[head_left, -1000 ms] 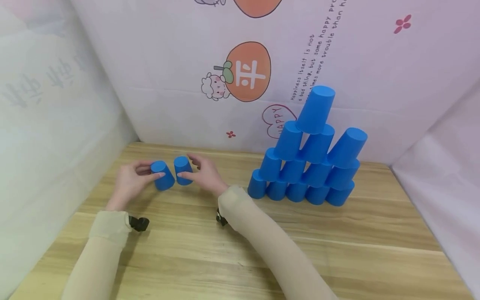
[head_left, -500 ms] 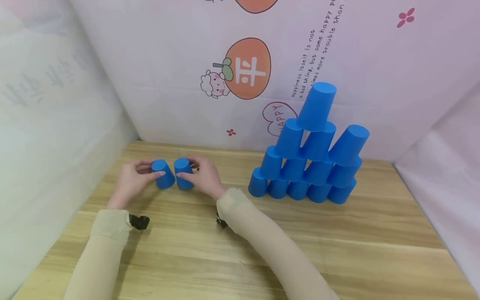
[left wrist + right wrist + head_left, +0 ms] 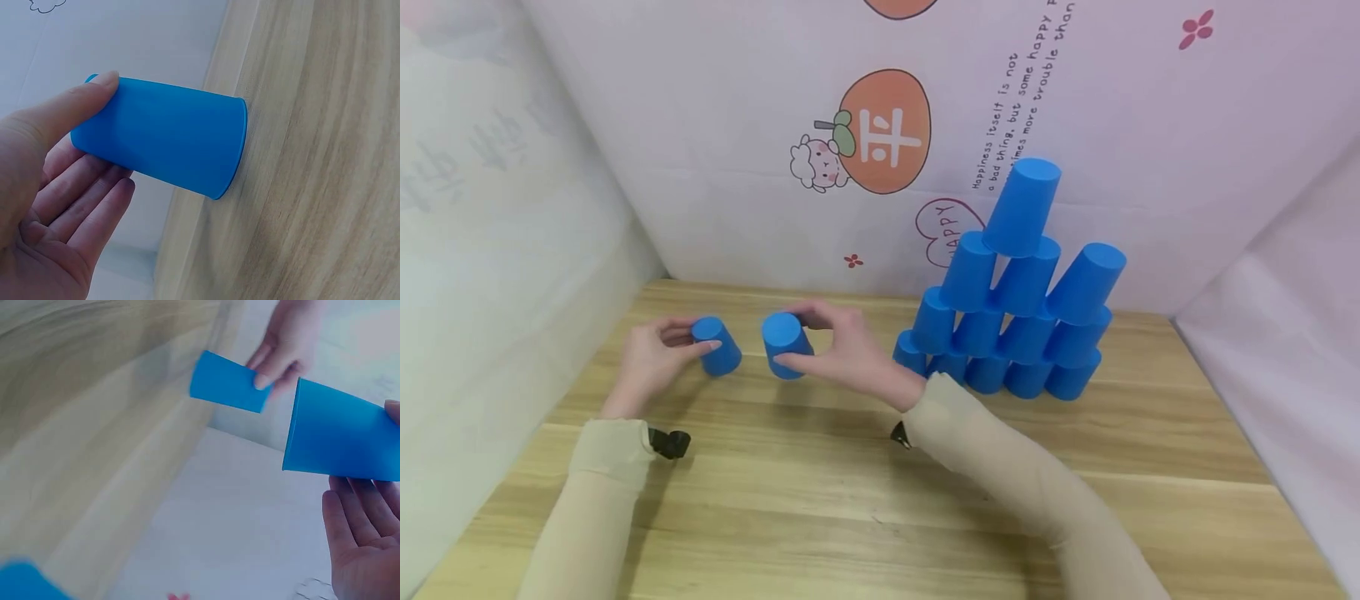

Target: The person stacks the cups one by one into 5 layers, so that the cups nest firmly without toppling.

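Observation:
At the left of the table, my left hand [image 3: 653, 360] pinches an upside-down blue cup [image 3: 721, 354] between thumb and fingers near its narrow base. In the left wrist view that cup [image 3: 165, 134] has its wide rim right at the wood. My right hand [image 3: 857, 354] holds a second upside-down blue cup [image 3: 785, 340], thumb on the near side and fingers behind. The right wrist view shows this cup [image 3: 344, 434] with its rim apart from the tabletop. A gap separates the two cups.
Right of the hands stands a pyramid of upside-down blue cups [image 3: 1028, 279] in stacked rows, a single cup [image 3: 1024, 208] on top. My right forearm [image 3: 1022, 467] passes in front of it. A printed cloth [image 3: 737, 125] hangs behind the wooden table [image 3: 790, 500].
My right hand first closed on its cup beside the left one, then lifted it and moved right, widening the gap. My left hand stays at its cup.

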A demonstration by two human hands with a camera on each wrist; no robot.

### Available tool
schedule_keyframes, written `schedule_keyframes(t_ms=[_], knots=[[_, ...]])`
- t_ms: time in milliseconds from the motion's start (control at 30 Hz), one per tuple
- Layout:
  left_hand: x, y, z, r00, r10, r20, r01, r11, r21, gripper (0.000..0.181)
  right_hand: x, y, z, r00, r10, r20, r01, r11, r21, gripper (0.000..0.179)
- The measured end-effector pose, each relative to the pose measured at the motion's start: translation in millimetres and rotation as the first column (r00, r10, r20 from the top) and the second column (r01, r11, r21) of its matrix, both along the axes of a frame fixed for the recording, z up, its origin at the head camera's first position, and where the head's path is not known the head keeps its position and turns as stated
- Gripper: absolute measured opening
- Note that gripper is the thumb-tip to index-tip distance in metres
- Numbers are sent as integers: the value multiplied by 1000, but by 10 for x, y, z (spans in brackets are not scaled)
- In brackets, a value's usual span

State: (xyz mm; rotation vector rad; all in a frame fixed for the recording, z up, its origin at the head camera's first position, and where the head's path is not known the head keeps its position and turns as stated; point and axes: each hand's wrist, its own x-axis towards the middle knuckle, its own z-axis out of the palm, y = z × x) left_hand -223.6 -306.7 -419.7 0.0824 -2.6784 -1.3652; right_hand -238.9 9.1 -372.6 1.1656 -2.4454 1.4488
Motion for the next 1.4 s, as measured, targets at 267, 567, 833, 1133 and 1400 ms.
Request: schedule_keyframes(t_ms=[267,567,833,1133,1400], knots=[[9,-25,-4,1000,-9,2,9,1000,7,77,142,611,271,993,-17,-117,14,1000,-28,57],[26,-31,-5,1000,-11,4,11,1000,10,77,306,1276,635,982,-94,-165,62,980,-191,54],[36,-46,-23,1000,-10,-15,10,1000,-2,75,415,1815,975,947,-233,-220,116,890,-441,48],[24,-52,-33,1000,-13,-17,13,1000,-4,76,396,2289,1357,906,-401,-137,164,630,-759,40],[12,-34,-22,1000,-19,-23,19,1000,-7,74,213,2531,1561,796,-593,-120,373,637,-675,38]])
